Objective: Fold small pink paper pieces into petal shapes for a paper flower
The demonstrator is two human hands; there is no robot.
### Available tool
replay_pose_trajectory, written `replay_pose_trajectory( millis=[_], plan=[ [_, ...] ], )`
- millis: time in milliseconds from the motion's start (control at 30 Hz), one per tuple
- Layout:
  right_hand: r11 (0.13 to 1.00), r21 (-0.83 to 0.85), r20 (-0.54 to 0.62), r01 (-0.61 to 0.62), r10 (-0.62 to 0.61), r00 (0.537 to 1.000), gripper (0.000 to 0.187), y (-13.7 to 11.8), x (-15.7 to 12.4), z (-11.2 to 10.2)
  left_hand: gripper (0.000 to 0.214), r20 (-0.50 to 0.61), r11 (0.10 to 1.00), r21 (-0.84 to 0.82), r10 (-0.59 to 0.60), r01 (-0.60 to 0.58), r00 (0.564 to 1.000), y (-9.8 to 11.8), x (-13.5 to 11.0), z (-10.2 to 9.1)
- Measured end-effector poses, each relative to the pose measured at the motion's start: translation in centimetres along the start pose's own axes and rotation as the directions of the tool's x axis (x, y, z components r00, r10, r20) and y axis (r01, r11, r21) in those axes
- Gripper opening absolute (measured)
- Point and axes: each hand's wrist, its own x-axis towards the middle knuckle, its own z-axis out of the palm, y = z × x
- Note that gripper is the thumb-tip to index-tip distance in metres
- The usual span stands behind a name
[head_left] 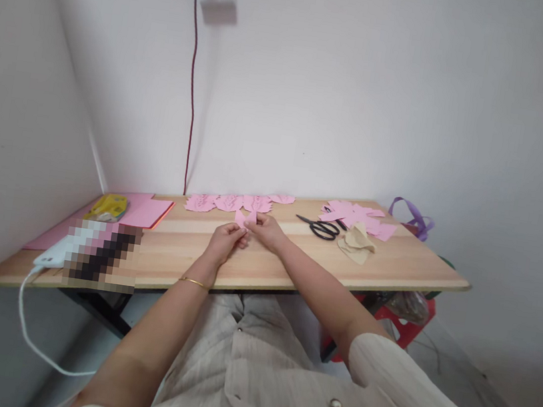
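Observation:
Between my two hands, just above the wooden table (273, 264), is a small piece of pink paper (244, 217). My left hand (225, 243) pinches its lower left side, and my right hand (267, 231) pinches it from the right. The fingertips of both hands nearly meet, and they cover the paper's lower part. Behind them, along the wall, lies a row of pink paper cutouts (229, 202) with jagged edges. To the right of my right hand rest black-handled scissors (324, 229), their blades pointing left.
Pink paper strips (355, 215) and a crumpled tan cloth or paper (357, 244) lie at the right. Pink sheets (142, 211), a yellow packet (107, 206) and a white device with a cable (55, 255) occupy the left. A purple ribbon (414, 217) hangs at the far right edge.

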Motion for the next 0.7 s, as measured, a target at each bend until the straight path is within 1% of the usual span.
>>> replay_pose_trajectory(
  millis=[100, 167, 300, 400, 600, 633, 700],
  plan=[
    [1.000, -0.021, 0.019, 0.007, -0.006, 1.000, 0.030, 0.00, 0.04, 0.10, 0.032, -0.015, 0.999, -0.008, 0.045, -0.045, 0.999, -0.14, 0.04, 0.02],
    [0.997, -0.075, 0.019, 0.015, -0.014, 1.000, 0.030, -0.01, 0.09, 0.08, 0.032, -0.019, 0.998, 0.004, 0.068, -0.068, 0.998, -0.10, 0.01, 0.09],
    [0.985, -0.173, -0.008, 0.022, -0.023, 1.000, 0.025, 0.15, 0.24, -0.05, 0.033, -0.029, 0.998, 0.008, 0.055, -0.055, 0.998, 0.14, -0.07, 0.18],
    [0.988, -0.155, -0.024, 0.014, -0.018, 1.000, 0.024, 0.40, 0.36, -0.05, 0.036, -0.038, 0.999, -0.027, 0.018, -0.019, 0.999, 0.21, 0.01, 0.07],
    [0.999, -0.048, 0.020, -0.003, 0.004, 1.000, 0.031, 0.72, 0.49, -0.19, 0.032, -0.063, 0.999, -0.040, 0.003, -0.006, 0.998, 0.19, 0.12, -0.02],
    [0.998, -0.060, 0.014, 0.001, 0.000, 1.000, 0.032, 0.71, 0.51, -0.27, 0.031, -0.068, 0.999, -0.037, 0.003, -0.006, 0.998, 0.20, 0.12, 0.01],
    [0.990, -0.138, -0.017, 0.011, -0.014, 1.000, 0.031, 0.62, 0.56, -0.39, 0.029, -0.078, 0.999, -0.032, 0.004, -0.006, 0.997, 0.23, 0.12, 0.06]
  ],
)
